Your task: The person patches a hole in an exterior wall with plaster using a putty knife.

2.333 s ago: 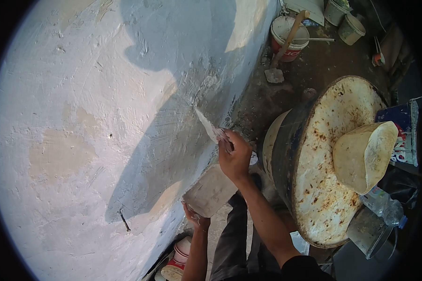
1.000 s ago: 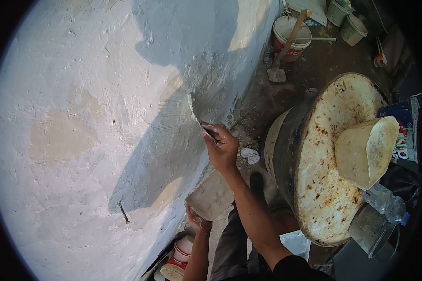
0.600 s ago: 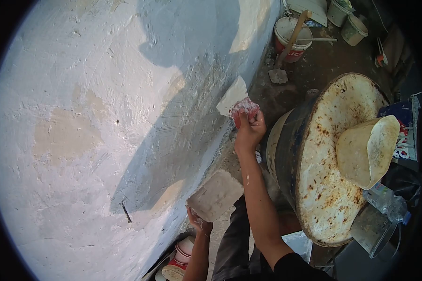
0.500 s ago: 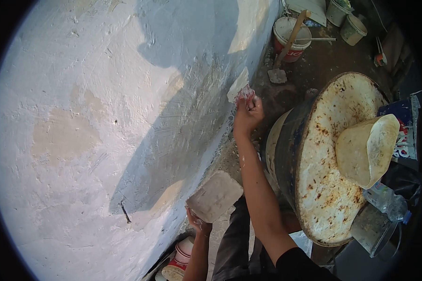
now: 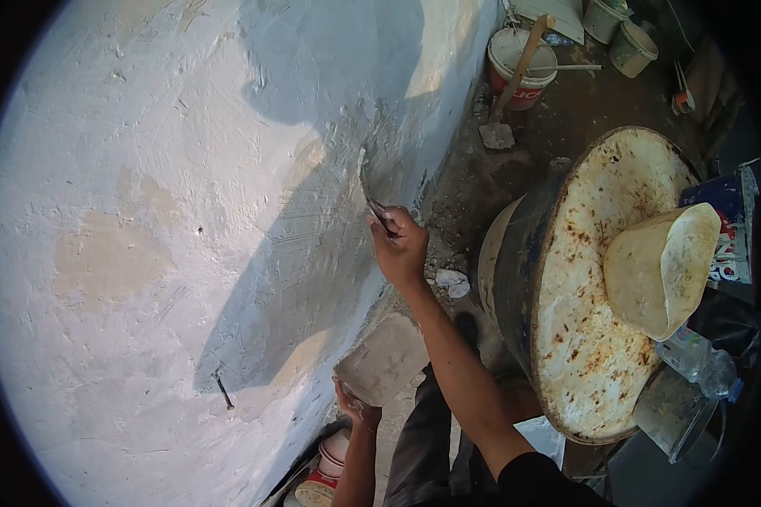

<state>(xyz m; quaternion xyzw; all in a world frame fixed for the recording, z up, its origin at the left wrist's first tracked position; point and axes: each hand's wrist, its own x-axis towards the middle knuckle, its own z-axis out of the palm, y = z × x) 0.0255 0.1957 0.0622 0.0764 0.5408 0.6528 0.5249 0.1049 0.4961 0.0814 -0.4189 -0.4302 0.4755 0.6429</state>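
While its thin blade meets a whitewashed wall (image 5: 144,211) almost edge-on, a knife (image 5: 365,179) is clamped in a person's right hand (image 5: 400,249), the fingers closed so tightly round the handle that little of it shows. Well apart and lower down, the left hand (image 5: 357,410) grips the near edge of a board (image 5: 385,359) smeared with pale paste, which is held just beside the wall's foot.

The knife looks light, and its blade is probably springy rather than stiff. It is best taken by the handle, where smears of paste could make the grip slippery. The board seems the heavier of the two. Its soft load could slide if tipped, so a hold from beneath suits it better than a pinch at one corner.

A bent nail (image 5: 222,393) sticks out of the wall in the shaded patch. To the right stands a rusty, paste-crusted drum (image 5: 566,338) with a cream dish (image 5: 659,270) lying on its lid and a plastic bottle (image 5: 702,367) just beyond. Further off on the dirt floor is a white bucket (image 5: 520,55), with a wooden-handled tool propped against it. Red-and-white cups (image 5: 321,477) sit under the left forearm.
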